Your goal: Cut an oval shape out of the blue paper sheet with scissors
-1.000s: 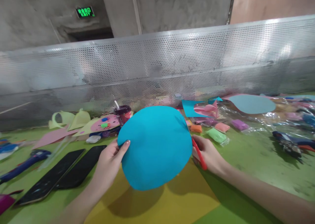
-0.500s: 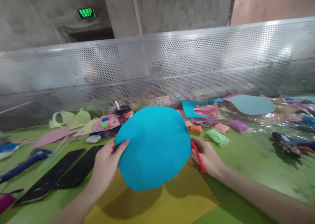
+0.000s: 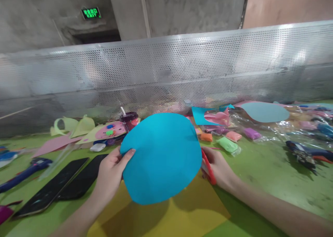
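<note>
A rounded sheet of blue paper (image 3: 161, 157) is held up in front of me, its outline slightly uneven. My left hand (image 3: 113, 167) pinches its left edge, thumb on the near face and fingers behind. At the right edge, my right hand (image 3: 217, 167) is closed around the red handles of a pair of scissors (image 3: 208, 169); the blades are mostly hidden by the paper. Beneath lies a yellow sheet of paper (image 3: 197, 212) on the green table (image 3: 260, 195), with the blue paper's shadow across it.
Two black phones (image 3: 52, 186) and a blue glue gun (image 3: 28, 172) lie left. Behind stand a dark cup with a straw (image 3: 129, 120) and a perforated metal panel (image 3: 169, 70). Right are clay packets (image 3: 229, 145), a pale blue paper oval (image 3: 265, 112) and another dark blue tool (image 3: 303, 153).
Very little differs. The blue paper and both hands have shifted slightly left and tilted a touch; both grips stay the same.
</note>
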Demonstrator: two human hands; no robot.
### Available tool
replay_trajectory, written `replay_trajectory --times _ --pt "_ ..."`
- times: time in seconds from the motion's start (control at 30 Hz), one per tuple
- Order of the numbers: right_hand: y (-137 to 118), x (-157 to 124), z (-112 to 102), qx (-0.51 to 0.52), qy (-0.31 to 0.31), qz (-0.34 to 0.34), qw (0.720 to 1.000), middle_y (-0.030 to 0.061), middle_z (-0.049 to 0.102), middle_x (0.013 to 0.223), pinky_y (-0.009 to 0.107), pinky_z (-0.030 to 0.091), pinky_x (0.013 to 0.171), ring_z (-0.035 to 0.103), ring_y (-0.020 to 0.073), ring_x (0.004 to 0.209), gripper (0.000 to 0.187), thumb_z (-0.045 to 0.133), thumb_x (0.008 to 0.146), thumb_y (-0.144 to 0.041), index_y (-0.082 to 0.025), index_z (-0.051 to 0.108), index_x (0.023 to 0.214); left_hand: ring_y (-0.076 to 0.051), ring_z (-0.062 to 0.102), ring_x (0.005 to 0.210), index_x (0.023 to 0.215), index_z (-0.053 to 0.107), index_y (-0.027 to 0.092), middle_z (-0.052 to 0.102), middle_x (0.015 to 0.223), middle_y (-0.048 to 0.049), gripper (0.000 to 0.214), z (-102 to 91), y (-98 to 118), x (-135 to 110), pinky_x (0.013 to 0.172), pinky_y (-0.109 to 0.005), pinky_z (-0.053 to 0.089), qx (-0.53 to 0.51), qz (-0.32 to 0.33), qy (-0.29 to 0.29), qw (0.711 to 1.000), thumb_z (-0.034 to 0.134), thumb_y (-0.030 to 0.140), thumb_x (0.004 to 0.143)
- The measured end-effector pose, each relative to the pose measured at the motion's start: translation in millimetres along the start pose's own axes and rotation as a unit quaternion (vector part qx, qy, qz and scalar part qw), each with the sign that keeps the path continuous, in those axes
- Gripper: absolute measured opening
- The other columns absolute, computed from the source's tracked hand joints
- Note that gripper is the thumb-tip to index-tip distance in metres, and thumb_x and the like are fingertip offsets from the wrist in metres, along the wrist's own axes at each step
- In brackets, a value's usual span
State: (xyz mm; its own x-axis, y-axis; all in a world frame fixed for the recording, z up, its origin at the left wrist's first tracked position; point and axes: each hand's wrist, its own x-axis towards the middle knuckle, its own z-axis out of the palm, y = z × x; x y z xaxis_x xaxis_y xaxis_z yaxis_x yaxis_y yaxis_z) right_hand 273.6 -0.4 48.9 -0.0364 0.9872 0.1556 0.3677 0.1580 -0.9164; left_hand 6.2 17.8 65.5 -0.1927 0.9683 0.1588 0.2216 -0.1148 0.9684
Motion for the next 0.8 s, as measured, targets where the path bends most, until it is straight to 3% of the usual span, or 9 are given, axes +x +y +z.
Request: replay_trajectory --times 0.3,0.63,0.8 --pt "-3.1 -3.8 1.6 0.013 -0.003 0.013 1.0 -0.0056 0.044 0.048 0.022 0.037 0.041 0.041 0.0092 0.042 0.01 0.045 0.074 -0.028 -0.018 0.045 0.074 -0.026 0.063 0.083 0.097 0.058 0.025 0.062 0.112 -0.0015 0.041 -2.1 1.2 2.1 0.066 -0.034 0.056 -0.017 -0.004 -0.005 1.0 0.061 0.052 0.065" --pt "-7.6 -6.5 1.5 0.004 0.002 -0.004 1.0 -0.005 0.042 0.048 0.021 0.038 0.04 0.041 0.0089 0.041 0.023 0.047 0.076 -0.038 -0.016 0.05 0.079 -0.026 0.063 0.08 0.084 0.061 0.026 0.066 0.099 0.0018 0.034 -2.3 6.3 1.9 0.066 -0.034 0.057 -0.067 -0.004 -0.004 0.998 0.068 0.046 0.058" --pt "-8.3 -5.9 0.3 0.023 -0.005 -0.007 1.0 -0.0038 0.045 0.05 0.021 0.039 0.039 0.042 0.0091 0.042 0.026 0.05 0.074 -0.041 -0.015 0.051 0.08 -0.025 0.062 0.081 0.081 0.062 0.026 0.068 0.09 0.001 0.033 -5.8 3.5 4.2 0.065 -0.032 0.056 -0.035 0.012 -0.002 0.999 0.067 0.048 0.058"
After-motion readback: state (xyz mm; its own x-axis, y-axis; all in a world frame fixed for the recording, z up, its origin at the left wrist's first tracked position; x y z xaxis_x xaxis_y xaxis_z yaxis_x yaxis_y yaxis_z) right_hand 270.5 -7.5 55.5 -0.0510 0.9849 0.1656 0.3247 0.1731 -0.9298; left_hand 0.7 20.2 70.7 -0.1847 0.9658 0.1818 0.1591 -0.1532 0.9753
